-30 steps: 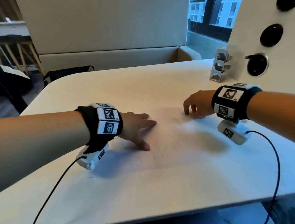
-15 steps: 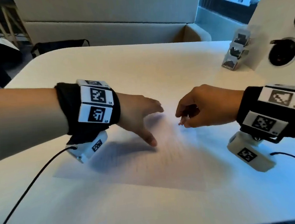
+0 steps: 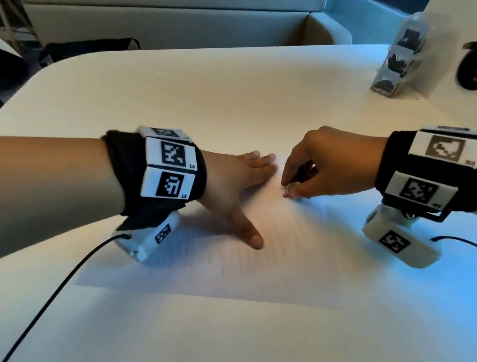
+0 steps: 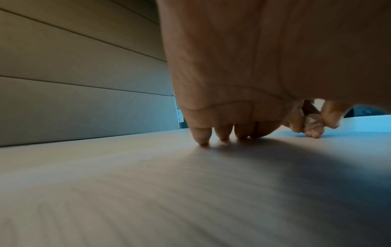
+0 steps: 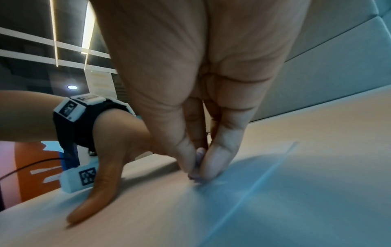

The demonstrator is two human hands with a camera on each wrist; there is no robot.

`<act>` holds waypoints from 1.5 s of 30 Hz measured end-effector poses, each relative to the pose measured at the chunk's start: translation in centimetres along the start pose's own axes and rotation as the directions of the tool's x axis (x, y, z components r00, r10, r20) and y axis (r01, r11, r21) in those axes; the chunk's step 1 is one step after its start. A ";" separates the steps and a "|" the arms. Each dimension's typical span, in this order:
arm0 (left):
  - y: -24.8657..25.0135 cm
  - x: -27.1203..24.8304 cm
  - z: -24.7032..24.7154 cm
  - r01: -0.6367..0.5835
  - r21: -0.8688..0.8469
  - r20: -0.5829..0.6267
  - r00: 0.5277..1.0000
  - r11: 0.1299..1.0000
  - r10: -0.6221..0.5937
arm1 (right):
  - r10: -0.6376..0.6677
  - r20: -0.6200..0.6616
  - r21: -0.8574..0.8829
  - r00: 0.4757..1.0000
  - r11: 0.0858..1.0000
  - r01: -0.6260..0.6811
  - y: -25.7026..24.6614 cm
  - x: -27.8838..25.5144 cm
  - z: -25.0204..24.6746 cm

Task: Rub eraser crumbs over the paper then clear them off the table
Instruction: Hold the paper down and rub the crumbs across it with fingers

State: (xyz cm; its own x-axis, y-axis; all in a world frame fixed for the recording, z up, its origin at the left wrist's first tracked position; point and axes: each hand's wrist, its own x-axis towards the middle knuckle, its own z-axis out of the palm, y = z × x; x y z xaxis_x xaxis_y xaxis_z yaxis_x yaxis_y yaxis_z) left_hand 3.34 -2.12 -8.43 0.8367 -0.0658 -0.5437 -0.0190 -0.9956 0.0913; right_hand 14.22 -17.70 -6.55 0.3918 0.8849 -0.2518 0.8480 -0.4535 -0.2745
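Presently: white ruled paper sheet [image 3: 210, 274] flat on cream table [image 3: 224, 90]. Left hand [image 3: 237, 181], fingers spread, presses at nine o'clock, likely anchoring it. Right hand [image 3: 330, 168], three o'clock, grip pinching small pale eraser lump [image 3: 287, 191] against paper, apparently rubbing.

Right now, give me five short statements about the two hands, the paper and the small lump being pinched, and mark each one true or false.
1. The left hand lies flat on the paper with fingers straight. True.
2. The right hand is spread open, palm up. False: its fingers and thumb pinch a small eraser lump.
3. The eraser lump touches the paper. True.
4. The paper hangs over the table edge. False: it lies wholly on the tabletop.
5. The left hand grips a pencil. False: it holds nothing and only presses on the paper.
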 end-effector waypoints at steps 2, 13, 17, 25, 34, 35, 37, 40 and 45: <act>0.0 -0.1 0.0 -0.003 -0.008 -0.006 1.000 1.000 0.003 | 0.013 -0.062 -0.044 0.998 0.999 -0.015 0.2 0.5 -0.3; 0.0 -0.2 -0.1 -0.006 -0.009 -0.004 1.000 1.000 0.006 | 0.024 -0.050 -0.065 0.998 0.998 -0.027 -0.1 0.9 -0.6; -0.1 -0.4 -0.1 -0.007 0.000 -0.013 1.000 1.000 0.007 | 0.016 0.016 -0.036 1.000 0.999 -0.015 -0.4 1.0 -0.6; -0.1 -0.4 -0.2 0.055 0.031 0.009 0.998 0.998 -0.055 | 0.020 -0.011 -0.011 1.000 1.000 -0.020 -0.4 1.6 -0.7; 0.0 -0.4 -0.3 0.069 0.027 0.003 0.998 0.997 -0.069 | 0.036 -0.045 -0.014 0.998 0.999 -0.036 -0.2 2.7 -0.9; -0.1 -0.3 -0.3 0.066 0.021 0.001 0.998 0.998 -0.066 | 0.053 -0.060 -0.015 0.997 0.998 -0.054 -0.1 2.9 -1.1; -0.2 -0.1 -0.2 0.060 0.016 -0.002 0.998 0.998 -0.060 | 0.058 -0.034 -0.004 0.998 0.998 -0.059 -0.3 3.1 -0.9; -0.4 0.0 0.0 0.030 -0.003 -0.017 0.999 1.000 -0.030 | 0.022 0.037 0.018 0.999 1.000 -0.023 -1.1 2.8 -0.6; -0.2 -0.2 -0.3 0.071 -0.023 -0.016 0.997 0.997 -0.071 | 0.055 -0.042 0.129 0.998 0.990 -0.049 -0.4 2.8 -2.2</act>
State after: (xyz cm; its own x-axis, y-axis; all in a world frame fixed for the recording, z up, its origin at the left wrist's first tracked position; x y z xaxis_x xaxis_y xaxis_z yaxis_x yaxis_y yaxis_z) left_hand 3.30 -1.93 -8.08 0.8448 0.0063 -0.5351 0.0527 -0.9960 0.0715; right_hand 15.78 -14.85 -5.09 0.4525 0.8624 -0.2270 0.7747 -0.5062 -0.3790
